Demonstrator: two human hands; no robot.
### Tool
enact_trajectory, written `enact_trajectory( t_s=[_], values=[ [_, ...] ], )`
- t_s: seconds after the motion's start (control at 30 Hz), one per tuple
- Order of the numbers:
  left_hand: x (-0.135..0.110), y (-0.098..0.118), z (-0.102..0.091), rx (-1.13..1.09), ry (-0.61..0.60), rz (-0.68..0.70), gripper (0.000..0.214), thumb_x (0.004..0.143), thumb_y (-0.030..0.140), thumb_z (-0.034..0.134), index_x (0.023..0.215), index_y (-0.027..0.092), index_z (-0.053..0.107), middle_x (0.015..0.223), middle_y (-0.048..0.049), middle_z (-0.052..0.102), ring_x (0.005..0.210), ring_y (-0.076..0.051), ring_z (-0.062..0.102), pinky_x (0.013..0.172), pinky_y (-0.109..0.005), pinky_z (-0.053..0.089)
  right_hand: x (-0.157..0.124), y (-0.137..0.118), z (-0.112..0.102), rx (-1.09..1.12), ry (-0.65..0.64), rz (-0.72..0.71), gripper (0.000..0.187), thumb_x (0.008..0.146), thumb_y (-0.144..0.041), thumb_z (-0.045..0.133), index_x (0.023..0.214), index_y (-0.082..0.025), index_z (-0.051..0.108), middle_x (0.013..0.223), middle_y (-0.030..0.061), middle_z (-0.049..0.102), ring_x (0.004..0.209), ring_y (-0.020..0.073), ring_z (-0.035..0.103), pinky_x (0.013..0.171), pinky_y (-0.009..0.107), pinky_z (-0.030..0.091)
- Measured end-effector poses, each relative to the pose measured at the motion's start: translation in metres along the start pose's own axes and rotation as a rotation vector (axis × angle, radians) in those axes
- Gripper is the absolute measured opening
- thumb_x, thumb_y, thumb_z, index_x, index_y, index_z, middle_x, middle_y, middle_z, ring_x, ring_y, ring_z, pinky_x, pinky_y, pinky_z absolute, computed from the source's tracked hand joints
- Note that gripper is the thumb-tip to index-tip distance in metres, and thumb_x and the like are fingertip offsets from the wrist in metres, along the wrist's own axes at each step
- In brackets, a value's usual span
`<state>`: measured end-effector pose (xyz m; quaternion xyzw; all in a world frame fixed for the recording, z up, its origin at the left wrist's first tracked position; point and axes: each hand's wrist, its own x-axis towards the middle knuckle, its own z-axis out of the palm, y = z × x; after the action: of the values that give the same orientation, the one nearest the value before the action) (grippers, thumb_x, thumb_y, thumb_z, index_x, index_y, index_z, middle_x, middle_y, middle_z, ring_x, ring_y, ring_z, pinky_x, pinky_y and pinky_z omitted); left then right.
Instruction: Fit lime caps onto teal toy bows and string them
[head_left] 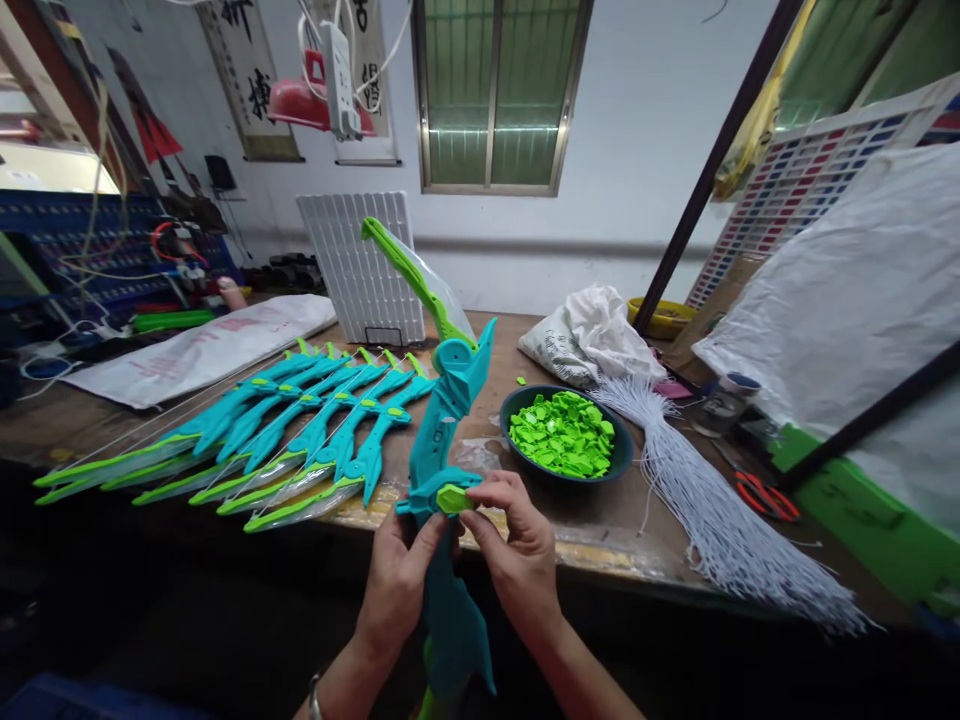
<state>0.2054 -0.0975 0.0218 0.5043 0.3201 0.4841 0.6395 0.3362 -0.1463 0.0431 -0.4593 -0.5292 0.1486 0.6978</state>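
We grip one teal bow [450, 420] with our left hand [397, 585]; our right hand [517, 550] pinches one green clip [452, 497]. One bowl [517, 400] holds countless clips; wall scrolls' writing unreadable.

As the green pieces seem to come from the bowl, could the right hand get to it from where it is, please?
Probably yes: the bowl of green pieces lies just beyond the right hand with nothing between them, though that hand is pinching a green piece on the toy bow.
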Motion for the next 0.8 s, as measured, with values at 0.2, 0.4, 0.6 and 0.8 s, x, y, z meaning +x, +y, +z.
enact_trajectory(
  t_s=[0.2,0.4,0.6,0.8],
  values=[
    [-0.007,0.003,-0.001,-0.019,-0.039,0.021,0.034,0.087,0.047,0.076,0.099,0.016,0.071,0.076,-0.0039,0.071,0.062,-0.016,0.062,0.059,-0.026,0.052,0.000,-0.003,-0.004,-0.268,-0.057,-0.260,0.019,0.094,-0.011,0.066,0.104,-0.027,0.068,0.093,0.0002,0.068,0.097,0.0195,0.057,0.094,0.039,0.046],
    [-0.008,0.005,0.000,0.067,-0.030,0.064,0.036,0.088,0.049,0.075,0.097,0.014,0.068,0.076,-0.0033,0.070,0.063,-0.015,0.060,0.060,-0.025,0.051,-0.005,-0.009,-0.007,-0.397,-0.042,-0.271,0.019,0.094,-0.009,0.065,0.104,-0.025,0.068,0.100,0.0043,0.057,0.102,0.0207,0.052,0.088,0.036,0.049],
    [-0.012,0.008,0.001,0.154,-0.062,0.105,0.036,0.091,0.050,0.069,0.091,0.014,0.069,0.068,-0.0016,0.067,0.059,-0.014,0.058,0.057,-0.024,0.048,-0.002,-0.008,-0.014,-0.435,-0.148,-0.327,0.018,0.095,-0.009,0.064,0.106,-0.023,0.066,0.102,0.0060,0.055,0.102,0.0211,0.052,0.086,0.036,0.051],
    [-0.014,0.006,0.000,0.160,-0.059,0.045,0.037,0.089,0.051,0.072,0.087,0.014,0.067,0.064,-0.0003,0.066,0.055,-0.013,0.057,0.053,-0.023,0.048,0.001,-0.009,-0.023,-0.501,-0.277,-0.428,0.015,0.097,-0.011,0.062,0.109,-0.019,0.063,0.099,0.0079,0.058,0.095,0.0205,0.054,0.079,0.034,0.053]
  ],
)
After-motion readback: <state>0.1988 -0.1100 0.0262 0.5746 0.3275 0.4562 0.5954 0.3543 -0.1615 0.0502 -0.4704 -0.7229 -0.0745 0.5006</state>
